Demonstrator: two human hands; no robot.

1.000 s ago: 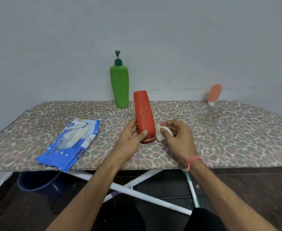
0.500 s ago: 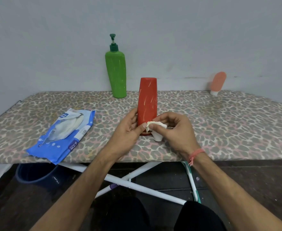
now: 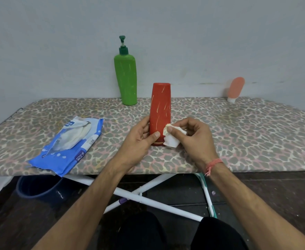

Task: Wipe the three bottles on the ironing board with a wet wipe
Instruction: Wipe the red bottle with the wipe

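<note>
A red bottle [image 3: 160,109] stands cap-down near the front middle of the leopard-print ironing board [image 3: 247,134]. My left hand [image 3: 139,139] grips its lower part, thumb across the front. My right hand [image 3: 193,139] pinches a crumpled white wet wipe [image 3: 171,139] against the bottle's lower right side. A green pump bottle [image 3: 126,78] stands upright at the back, by the wall. A small pink tube bottle [image 3: 235,89] stands cap-down at the back right, leaning on the wall.
A blue wet-wipe pack [image 3: 68,147] lies at the board's front left, one corner overhanging the edge. Under the board are white crossed legs [image 3: 148,197] and a dark blue bucket [image 3: 38,186] on the floor at left. A grey wall runs right behind the board.
The red bottle went from tilted to upright on the board. My right hand brought the wipe from beside the bottle onto its lower side.
</note>
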